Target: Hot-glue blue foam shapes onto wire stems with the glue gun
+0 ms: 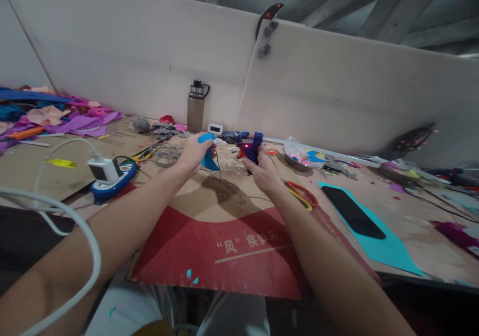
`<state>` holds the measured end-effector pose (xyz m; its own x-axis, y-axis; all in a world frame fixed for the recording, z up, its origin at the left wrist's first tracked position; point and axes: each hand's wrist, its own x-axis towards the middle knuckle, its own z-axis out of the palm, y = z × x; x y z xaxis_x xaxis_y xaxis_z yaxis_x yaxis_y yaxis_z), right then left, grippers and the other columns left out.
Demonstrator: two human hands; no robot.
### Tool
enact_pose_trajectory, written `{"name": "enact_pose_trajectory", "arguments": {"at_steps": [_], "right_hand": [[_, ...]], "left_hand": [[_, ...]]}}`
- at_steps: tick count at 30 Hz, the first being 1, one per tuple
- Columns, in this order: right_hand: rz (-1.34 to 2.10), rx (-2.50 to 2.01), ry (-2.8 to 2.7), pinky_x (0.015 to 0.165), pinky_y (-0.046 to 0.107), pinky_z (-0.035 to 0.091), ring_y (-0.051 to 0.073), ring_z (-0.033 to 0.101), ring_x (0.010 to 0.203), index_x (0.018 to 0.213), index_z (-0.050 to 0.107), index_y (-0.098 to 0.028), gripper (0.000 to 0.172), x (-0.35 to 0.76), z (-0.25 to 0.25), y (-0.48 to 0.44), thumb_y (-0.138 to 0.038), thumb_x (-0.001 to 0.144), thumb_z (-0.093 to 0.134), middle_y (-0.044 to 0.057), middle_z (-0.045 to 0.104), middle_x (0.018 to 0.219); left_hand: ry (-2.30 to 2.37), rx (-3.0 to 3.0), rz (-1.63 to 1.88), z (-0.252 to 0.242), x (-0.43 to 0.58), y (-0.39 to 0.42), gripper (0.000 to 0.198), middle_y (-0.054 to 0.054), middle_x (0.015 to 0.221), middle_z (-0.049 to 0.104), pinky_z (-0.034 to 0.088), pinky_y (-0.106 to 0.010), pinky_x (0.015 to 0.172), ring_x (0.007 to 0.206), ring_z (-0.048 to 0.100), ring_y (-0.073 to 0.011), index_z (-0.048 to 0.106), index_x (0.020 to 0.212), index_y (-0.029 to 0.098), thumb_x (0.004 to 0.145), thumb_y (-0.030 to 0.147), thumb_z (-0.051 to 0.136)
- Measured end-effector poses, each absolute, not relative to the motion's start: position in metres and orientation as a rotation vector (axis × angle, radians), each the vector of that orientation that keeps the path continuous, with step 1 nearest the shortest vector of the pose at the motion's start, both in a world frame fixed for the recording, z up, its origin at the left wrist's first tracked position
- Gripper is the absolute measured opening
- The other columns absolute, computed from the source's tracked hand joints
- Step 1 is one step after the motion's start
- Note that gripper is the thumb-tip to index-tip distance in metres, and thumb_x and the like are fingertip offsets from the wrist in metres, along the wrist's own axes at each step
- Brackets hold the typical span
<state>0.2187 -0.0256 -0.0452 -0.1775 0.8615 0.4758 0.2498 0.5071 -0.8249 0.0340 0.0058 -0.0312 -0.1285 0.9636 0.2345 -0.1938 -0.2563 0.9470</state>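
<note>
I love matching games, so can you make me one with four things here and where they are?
1. Glue gun
2. Phone
3. Bottle
4. Blue piece

A. standing by the wall
B. in the left hand
C. in the right hand
D. lying on a turquoise sheet

Pairs: 1-C, 2-D, 3-A, 4-B
</note>
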Motion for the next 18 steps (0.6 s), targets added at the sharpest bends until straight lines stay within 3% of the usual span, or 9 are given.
{"name": "enact_pose_trajectory", "arguments": {"at_steps": [6,18], "right_hand": [[0.625,-0.999,-1.753,0.066,0.034,0.046,0.017,0.052,0.074,0.11,0.049,-0.022,0.03,0.2201,-0.0481,-0.0246,-0.025,0.079,0.05,0.006,0.062,0.095],[0.595,-1.015,-1.746,0.075,0.039,0.046,0.02,0.055,0.083,0.105,0.049,-0.021,0.026,0.2204,-0.0512,-0.0221,-0.025,0.079,0.049,0.006,0.062,0.095]], "left_hand": [[0.974,1.188,1.559,-0.0297,0.0351,0.0032,0.007,-0.001,0.059,0.059,0.044,-0.021,0.046,0.045,0.052,-0.0088,0.052,0.074,0.014,0.072,0.007,0.054],[0.977,1.223,1.531,-0.0293,0.037,0.0012,0.007,-0.002,0.062,0.059,0.046,-0.021,0.046,0.045,0.052,-0.0084,0.052,0.073,0.014,0.072,0.007,0.053]]}}
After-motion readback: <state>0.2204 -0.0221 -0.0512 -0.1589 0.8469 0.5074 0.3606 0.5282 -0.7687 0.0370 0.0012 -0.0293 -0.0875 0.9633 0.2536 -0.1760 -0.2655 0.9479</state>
